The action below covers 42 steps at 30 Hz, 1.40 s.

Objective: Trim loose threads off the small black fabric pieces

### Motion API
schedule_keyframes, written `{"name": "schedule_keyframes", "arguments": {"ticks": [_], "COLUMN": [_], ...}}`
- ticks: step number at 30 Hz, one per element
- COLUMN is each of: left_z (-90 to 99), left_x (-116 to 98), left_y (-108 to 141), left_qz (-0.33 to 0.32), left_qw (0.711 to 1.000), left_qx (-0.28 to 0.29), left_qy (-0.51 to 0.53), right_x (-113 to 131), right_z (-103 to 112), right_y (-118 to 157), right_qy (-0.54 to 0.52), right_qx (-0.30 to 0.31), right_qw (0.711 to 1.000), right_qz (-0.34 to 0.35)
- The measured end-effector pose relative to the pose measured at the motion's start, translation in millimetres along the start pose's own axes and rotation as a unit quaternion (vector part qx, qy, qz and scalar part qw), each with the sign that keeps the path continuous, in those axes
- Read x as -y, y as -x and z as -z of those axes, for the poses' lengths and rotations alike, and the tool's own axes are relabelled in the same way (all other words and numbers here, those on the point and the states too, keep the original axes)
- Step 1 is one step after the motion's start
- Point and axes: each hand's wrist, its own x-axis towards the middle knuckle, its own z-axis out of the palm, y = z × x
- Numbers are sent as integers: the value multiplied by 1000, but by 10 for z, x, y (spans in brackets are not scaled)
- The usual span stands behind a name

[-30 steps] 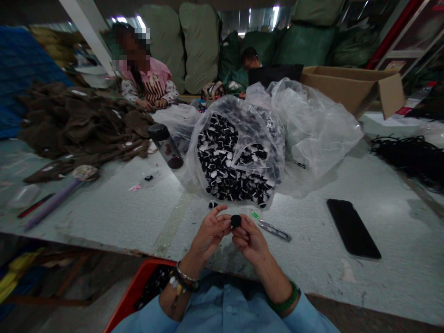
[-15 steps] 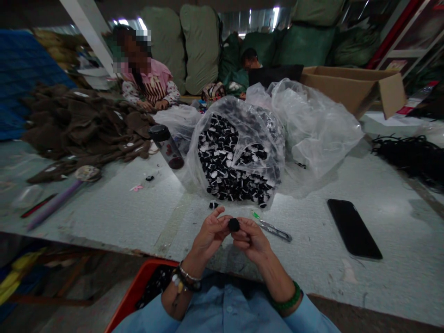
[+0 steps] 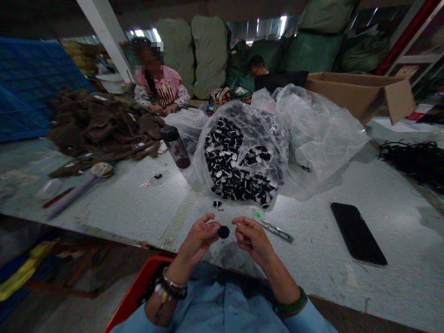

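Observation:
My left hand (image 3: 201, 238) pinches a small black, roughly round piece (image 3: 224, 231) between thumb and fingers, above the near edge of the table. Just right of it, my right hand (image 3: 252, 236) is apart from the piece, with its fingers curled and the tips pressed together. Whether anything tiny is between those fingertips cannot be made out. Beyond both hands, an open clear plastic bag (image 3: 282, 152) lies full of small black and white pieces (image 3: 225, 162). One loose black piece (image 3: 217, 203) sits in front of it. Metal snips (image 3: 277, 231) with a green tip lie beside my right hand.
A black phone (image 3: 358, 233) lies to the right, and a dark-lidded bottle (image 3: 176, 148) stands left of the bag. Brown fabric pieces (image 3: 104, 122) are heaped at left. An orange bin (image 3: 133, 289) is below the table edge. A co-worker (image 3: 163, 88) sits opposite.
My hands have moved apart. The right hand has let go of the black piece, which stays in the left hand and now sits slightly lower and to the left. The view has shifted a little.

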Motion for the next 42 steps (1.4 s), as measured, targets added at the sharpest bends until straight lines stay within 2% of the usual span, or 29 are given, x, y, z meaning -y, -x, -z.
{"name": "schedule_keyframes", "arguments": {"ticks": [2,5,9,11,12,14,17,20,23,26,30,33,35,38,42], "left_z": [210,679,1322,1440,1417,1221,720,309,189,245,240,121,32,-64,-119], "left_x": [-75,-190,-327,-381,-397,-399,-318,-196,-125,-114,-96,-65,-45,-24,-11], "left_y": [178,586,1126,1187,1134,865,211,-402,-767,-907,-850,-695,-591,-489,-447], "left_qz": [-13,-7,-12,-32,-46,-99,-190,-233,-220,-181,-100,-3,32,21,-6], "left_qw": [999,993,950,924,915,902,898,888,894,909,943,987,995,996,997], "left_qx": [-32,-61,-156,-200,-203,-192,-128,-96,-79,-61,-23,46,79,89,80], "left_qy": [-22,-103,-269,-324,-346,-373,-376,-384,-381,-369,-317,-153,-53,-6,-23], "right_x": [26,102,222,267,283,302,303,317,378,439,400,315,276,259,262], "right_z": [11,68,269,391,440,489,439,362,381,419,272,86,2,-38,-20], "right_y": [17,63,126,134,131,116,99,103,114,108,24,-77,-136,-186,-188], "right_qy": [34,67,132,192,228,303,419,534,620,661,664,629,589,533,497], "right_qx": [-13,-35,-83,-121,-141,-169,-154,-124,-162,-177,-117,-90,-99,-118,-126], "right_qw": [999,996,984,967,955,926,876,811,739,707,717,743,770,807,830], "right_qz": [9,42,89,116,127,151,181,204,209,179,175,209,224,225,218]}}
